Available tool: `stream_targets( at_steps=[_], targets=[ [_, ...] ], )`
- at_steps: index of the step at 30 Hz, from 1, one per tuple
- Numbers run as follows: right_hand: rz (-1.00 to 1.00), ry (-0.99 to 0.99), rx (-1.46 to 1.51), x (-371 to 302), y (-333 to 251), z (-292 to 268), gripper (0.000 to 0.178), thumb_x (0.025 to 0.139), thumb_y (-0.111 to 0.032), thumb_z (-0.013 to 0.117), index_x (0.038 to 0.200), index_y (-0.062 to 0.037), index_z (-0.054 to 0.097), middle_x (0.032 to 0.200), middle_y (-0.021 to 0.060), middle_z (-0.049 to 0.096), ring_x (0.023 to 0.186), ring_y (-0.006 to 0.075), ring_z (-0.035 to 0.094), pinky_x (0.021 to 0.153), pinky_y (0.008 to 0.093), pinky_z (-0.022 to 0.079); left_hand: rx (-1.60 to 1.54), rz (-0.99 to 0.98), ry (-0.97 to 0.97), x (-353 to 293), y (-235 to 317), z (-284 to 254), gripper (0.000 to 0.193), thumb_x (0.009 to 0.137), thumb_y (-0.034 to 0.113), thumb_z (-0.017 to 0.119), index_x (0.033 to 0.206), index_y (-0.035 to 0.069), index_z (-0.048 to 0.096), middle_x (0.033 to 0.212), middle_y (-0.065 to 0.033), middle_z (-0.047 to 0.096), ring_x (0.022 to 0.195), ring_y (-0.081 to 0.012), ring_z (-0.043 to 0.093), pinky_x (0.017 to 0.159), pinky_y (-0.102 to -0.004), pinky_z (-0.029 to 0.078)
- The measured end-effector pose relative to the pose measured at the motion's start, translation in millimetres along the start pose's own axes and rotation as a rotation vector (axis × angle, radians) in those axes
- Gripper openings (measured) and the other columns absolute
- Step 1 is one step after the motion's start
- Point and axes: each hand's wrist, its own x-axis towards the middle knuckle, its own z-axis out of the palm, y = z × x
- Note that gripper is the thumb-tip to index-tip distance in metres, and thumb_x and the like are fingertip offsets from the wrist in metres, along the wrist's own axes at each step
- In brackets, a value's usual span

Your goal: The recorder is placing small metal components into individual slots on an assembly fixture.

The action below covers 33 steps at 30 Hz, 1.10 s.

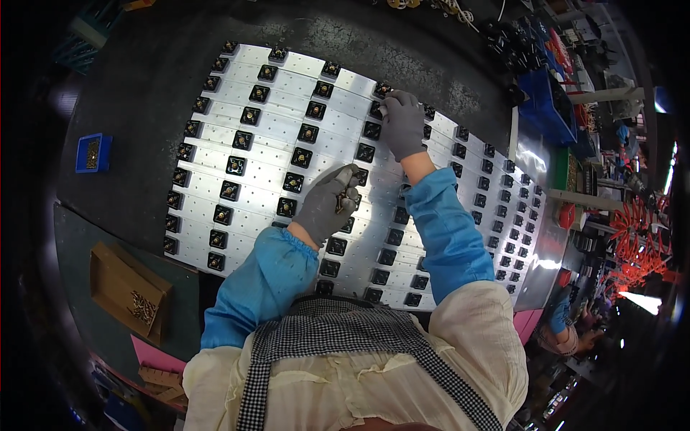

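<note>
In mid-frame, the grey-gloved left hand [322, 207] curls around small brass-coloured pieces [341, 204]; at upper centre, the grey-gloved right hand [404, 123] bends over black square blocks [249, 116] rowed on silver perforated metal strips [334, 140]. A blue rectangular bin [106, 153] sits at left, an open brown cardboard box [111, 291] at lower left.

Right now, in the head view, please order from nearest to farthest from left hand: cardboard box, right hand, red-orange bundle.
1. Right hand, ahead and rightward.
2. Cardboard box, lower left.
3. Red-orange bundle, far right.
</note>
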Motion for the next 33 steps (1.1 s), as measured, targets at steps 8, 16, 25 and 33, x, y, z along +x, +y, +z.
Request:
stream_targets(
  at_steps=[8, 16, 25, 33],
  targets=[
    [-0.064, -0.041, -0.131, 2.0, -1.4, -3.3, 0.013, 0.081, -0.014, 0.065, 0.092, -0.0092, 0.069, 0.109, 0.0044, 0.063, 0.112, 0.0278, 0.056, 0.089, 0.0451, 0.045, 0.020, 0.072, 0.066, -2.9, 7.0, 14.0, 0.034, 0.102, 0.014, 0.057, 0.134, 0.004, 0.054, 0.105, -0.0027, 0.060, 0.085, -0.0099, 0.052, 0.061, -0.0179, 0.044],
    [0.144, -0.018, 0.028, 1.0, -7.8, -3.3, 0.017, 0.083, -0.018, 0.071, 0.097, -0.0085, 0.070, 0.115, 0.0083, 0.062, 0.116, 0.0313, 0.055, 0.097, 0.0451, 0.044, -0.060, 0.014, -0.043, 8.1, 5.6, 11.1, 0.026, 0.101, 0.017, 0.058, 0.125, 0.006, 0.059, 0.095, 0.0003, 0.057, 0.078, -0.0069, 0.049, 0.055, -0.0152, 0.040],
    [-0.187, -0.492, 0.708, -34.0, -56.0, -88.1, 0.016, 0.087, -0.006, 0.067, 0.103, -0.0045, 0.068, 0.118, 0.0106, 0.063, 0.111, 0.0272, 0.062, 0.093, 0.0369, 0.052, -0.037, -0.008, -0.113, 10.0, 1.8, 10.0, 0.020, 0.102, 0.031, 0.058, 0.104, 0.011, 0.058, 0.087, 0.0030, 0.051, 0.072, -0.0055, 0.043, 0.052, -0.0149, 0.033],
    [-0.018, -0.126, 0.452, -33.5, -34.2, -77.5, 0.011, 0.088, -0.012, 0.067, 0.096, -0.0053, 0.071, 0.109, 0.0094, 0.067, 0.103, 0.0285, 0.062, 0.090, 0.0385, 0.051, -0.005, -0.027, -0.072, 9.3, -1.5, 7.2, 0.028, 0.104, 0.031, 0.053, 0.117, 0.006, 0.058, 0.094, -0.0005, 0.057, 0.076, -0.0067, 0.048, 0.054, -0.0147, 0.037]
  ],
)
